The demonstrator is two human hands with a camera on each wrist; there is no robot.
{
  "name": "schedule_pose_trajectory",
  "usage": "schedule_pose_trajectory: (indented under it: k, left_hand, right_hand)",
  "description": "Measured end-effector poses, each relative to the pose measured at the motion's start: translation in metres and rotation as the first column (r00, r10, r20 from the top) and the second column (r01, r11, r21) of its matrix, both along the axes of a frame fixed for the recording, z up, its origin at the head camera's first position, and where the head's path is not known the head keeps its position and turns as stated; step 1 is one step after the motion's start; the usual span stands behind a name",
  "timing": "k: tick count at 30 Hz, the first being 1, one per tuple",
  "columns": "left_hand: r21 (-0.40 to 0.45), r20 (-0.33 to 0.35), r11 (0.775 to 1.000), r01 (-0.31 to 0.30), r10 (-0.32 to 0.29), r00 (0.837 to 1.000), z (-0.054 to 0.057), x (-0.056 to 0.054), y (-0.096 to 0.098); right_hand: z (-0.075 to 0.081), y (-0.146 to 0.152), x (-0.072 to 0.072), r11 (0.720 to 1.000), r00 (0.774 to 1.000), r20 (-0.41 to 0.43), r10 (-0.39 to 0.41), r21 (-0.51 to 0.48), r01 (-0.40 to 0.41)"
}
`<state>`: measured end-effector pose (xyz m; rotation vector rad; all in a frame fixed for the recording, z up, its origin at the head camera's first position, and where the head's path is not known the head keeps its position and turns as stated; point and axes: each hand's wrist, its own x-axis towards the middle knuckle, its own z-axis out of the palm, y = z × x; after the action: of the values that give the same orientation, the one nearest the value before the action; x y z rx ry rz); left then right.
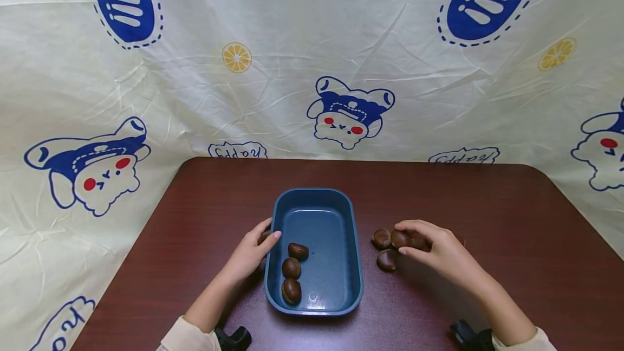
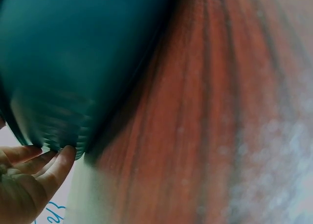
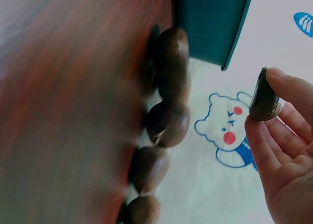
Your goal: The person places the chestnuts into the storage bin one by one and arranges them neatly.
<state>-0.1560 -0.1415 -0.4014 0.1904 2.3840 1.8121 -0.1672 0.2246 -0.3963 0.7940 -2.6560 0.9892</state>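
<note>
My right hand (image 1: 434, 245) pinches a dark brown chestnut (image 3: 265, 99) between thumb and fingertips, above the table right of a blue rectangular tray (image 1: 322, 307). Beside that hand, several loose chestnuts (image 3: 168, 123) sit close together on the table; the fingers partly cover some of them in the head view. Over at the tray's left side, my left hand (image 1: 251, 253) holds the rim, thumb on top and fingers along the outer wall. Inside the tray, three chestnuts (image 1: 291, 268) line its left half, one behind another.
A dark red-brown wooden table (image 1: 219, 188) carries everything. Behind and around it hangs a pale cloth (image 1: 278, 107) printed with blue cartoon heads and orange slices. Black wrist straps (image 1: 234, 338) show below both hands.
</note>
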Motion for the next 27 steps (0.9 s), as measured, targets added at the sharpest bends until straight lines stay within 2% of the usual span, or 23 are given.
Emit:
schedule_pose_trajectory:
  k: [12,16,22,27]
  left_hand:
    - [-0.004,-0.004,1.0,0.004,-0.004,1.0,0.001,0.001,0.0]
    - [-0.008,-0.009,1.0,-0.001,0.001,1.0,0.001,0.001,0.0]
    - [-0.008,-0.002,1.0,-0.002,0.002,1.0,0.002,0.001,0.0]
    - [-0.013,-0.004,1.0,-0.002,0.002,1.0,0.002,0.001,0.0]
  right_hand:
    - [0.012,-0.034,-0.013,0.993,0.994,0.007,0.107,-0.045,-0.106]
    - [0.014,-0.045,-0.018,0.988,0.989,0.048,0.143,-0.07,-0.139]
    - [0.018,-0.062,-0.023,0.986,0.98,0.116,0.159,-0.06,-0.153]
    - [0.02,-0.075,-0.027,0.983,0.98,0.083,0.182,-0.022,-0.181]
